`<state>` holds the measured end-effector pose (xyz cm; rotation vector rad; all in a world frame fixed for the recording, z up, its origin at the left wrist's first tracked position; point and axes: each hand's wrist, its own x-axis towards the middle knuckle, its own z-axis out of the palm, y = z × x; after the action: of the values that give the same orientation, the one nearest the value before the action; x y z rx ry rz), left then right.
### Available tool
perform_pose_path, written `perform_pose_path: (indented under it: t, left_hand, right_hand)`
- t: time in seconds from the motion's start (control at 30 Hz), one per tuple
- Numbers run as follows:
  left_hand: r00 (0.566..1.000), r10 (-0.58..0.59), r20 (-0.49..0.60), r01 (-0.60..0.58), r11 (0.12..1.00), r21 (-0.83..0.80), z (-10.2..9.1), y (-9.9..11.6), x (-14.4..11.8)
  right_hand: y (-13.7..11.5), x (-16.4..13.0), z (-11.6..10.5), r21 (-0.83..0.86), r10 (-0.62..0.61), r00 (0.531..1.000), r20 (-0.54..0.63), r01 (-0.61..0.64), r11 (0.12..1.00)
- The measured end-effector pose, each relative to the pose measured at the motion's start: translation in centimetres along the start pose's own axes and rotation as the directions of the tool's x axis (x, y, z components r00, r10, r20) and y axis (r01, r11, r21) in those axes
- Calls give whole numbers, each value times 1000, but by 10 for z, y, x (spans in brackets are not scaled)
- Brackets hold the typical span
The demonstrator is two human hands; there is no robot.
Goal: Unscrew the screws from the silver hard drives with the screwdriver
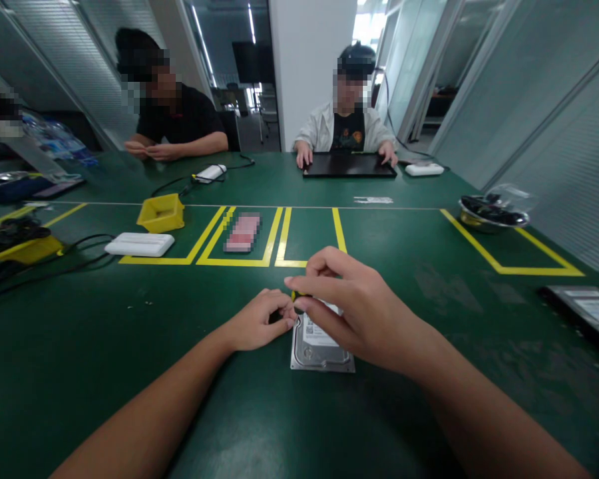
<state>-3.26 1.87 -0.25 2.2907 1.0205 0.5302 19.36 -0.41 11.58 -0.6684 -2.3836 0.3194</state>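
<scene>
A silver hard drive (322, 359) with a white label lies flat on the green table in front of me. My left hand (262, 320) is at its far left edge, with curled fingers and the thumb against the side of the drive. Above the drive, my right hand (354, 306) pinches a small yellow-and-black thing (295, 294) between thumb and fingertips. Most of that thing is hidden, so its kind does not show. My right hand also covers the upper right part of the drive.
Another drive-like device (586, 313) lies at the right. Yellow tape outlines mark the table, with a pink phone-like object (243, 233) inside one. A yellow bin (160, 213), a white power strip (140, 244) and a metal bowl of dark parts (494, 211) stand farther off. Two people sit opposite; one touches a black panel (349, 165).
</scene>
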Motion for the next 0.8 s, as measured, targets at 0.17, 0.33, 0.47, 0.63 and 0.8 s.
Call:
perform_pose_path:
  t: [0.17, 0.33, 0.47, 0.63, 0.8]
  left_hand:
    - [1000, -9, 21, 9, 1000, 7, 0, -1, 0]
    - [1000, -3, 22, 3, 1000, -5, -1, -1, -1]
    - [1000, -2, 9, 2, 1000, -23, -1, -1, -1]
    - [1000, -5, 4, 5, 1000, -26, -1, 1, 0]
    - [1000, -3, 7, 3, 1000, -24, -2, 2, 0]
  right_hand:
    - [1, 0, 1, 1, -23, 999, -30, 23, 1000]
    - [0, 2, 0, 54, -33, 999, 2, 33, 998]
    - [2, 2, 1, 91, -45, 999, -16, 46, 995]
    - [4, 1, 1, 88, -41, 999, -31, 43, 995]
    - [3, 1, 2, 64, -84, 994, -76, 89, 994]
